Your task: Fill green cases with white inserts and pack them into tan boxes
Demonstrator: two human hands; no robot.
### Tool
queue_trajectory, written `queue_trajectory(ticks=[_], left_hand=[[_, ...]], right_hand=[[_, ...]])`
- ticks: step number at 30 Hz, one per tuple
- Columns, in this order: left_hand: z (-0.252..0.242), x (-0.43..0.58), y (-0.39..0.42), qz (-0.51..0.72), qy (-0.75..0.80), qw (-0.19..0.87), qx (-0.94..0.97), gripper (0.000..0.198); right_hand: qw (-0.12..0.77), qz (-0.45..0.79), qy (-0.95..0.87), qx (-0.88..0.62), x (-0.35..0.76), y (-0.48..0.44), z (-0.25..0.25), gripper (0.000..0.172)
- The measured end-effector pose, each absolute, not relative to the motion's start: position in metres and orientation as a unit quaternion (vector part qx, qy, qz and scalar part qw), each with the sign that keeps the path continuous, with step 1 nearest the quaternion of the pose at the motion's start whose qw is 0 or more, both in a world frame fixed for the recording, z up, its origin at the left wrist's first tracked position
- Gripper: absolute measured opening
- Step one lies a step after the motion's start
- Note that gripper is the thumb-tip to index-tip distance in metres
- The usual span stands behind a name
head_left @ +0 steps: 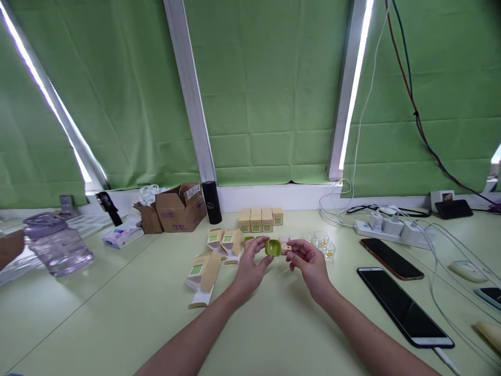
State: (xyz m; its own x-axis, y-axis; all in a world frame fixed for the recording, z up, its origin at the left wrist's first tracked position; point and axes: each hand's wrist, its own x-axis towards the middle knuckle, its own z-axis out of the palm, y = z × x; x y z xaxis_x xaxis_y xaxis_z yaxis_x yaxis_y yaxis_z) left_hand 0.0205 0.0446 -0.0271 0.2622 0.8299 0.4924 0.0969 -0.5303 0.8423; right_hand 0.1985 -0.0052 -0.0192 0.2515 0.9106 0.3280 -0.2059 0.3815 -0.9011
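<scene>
Left hand: the person's left hand (pixel 250 263) has its fingers pinched on a little green cup (pixel 273 247), thumb low, the cup's hollow side pretty much facing the camera
Right hand: right hand (pixel 313 263) has its fingers closed on a tiny pale thing (pixel 286 248) with brownish marks, too small to make out properly tbh
Green cup: held up over the desk (pixel 274 324), between the two hands and right next to the pale thing, can't tell if those two touch
Clear cups: bunch of small see-through cups (pixel 321 239) just past the right hand, toward the desk's back edge, with bits of yellow showing
Closed boxes: short row of small tan boxes (pixel 256 220) near the desk's back edge, green panels on the fronts
Opened boxes: a few opened tan boxes (pixel 210 274) left of the left hand, flaps sticking out
Back edge, left part: black cylinder (pixel 212 202) standing upright beside a brown carton (pixel 182 211), then a tissue pack (pixel 122 234) and a purple-tinted jug (pixel 58 245) further left
Right part: white-framed phone (pixel 403 308), a second dark phone (pixel 391 258) behind it, and a plugged-up white power strip (pixel 365 228) nearer the back edge
</scene>
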Motion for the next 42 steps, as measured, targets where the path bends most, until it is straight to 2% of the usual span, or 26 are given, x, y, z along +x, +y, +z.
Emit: queue_trajectory(ticks=[8, 16, 23, 29, 42], left_hand=[[-0.023, 0.021, 0.038, 0.506, 0.310, 0.360, 0.720, 0.040], [-0.018, 0.023, 0.031, 0.505, 0.285, 0.348, 0.737, 0.044], [-0.017, 0.023, 0.028, 0.500, 0.279, 0.321, 0.755, 0.044], [-0.017, 0.023, 0.026, 0.495, 0.277, 0.317, 0.760, 0.045], [-0.016, 0.024, 0.025, 0.493, 0.267, 0.322, 0.763, 0.045]], right_hand=[[0.635, 0.197, -0.593, -0.454, 0.196, -0.016, -0.020, 0.016], [0.593, -0.005, -0.690, -0.415, 0.200, -0.015, -0.020, 0.022], [0.533, -0.150, -0.708, -0.437, 0.201, -0.016, -0.019, 0.020], [0.521, -0.206, -0.714, -0.420, 0.200, -0.015, -0.017, 0.017], [0.499, -0.224, -0.726, -0.417, 0.202, -0.012, -0.020, 0.013]])
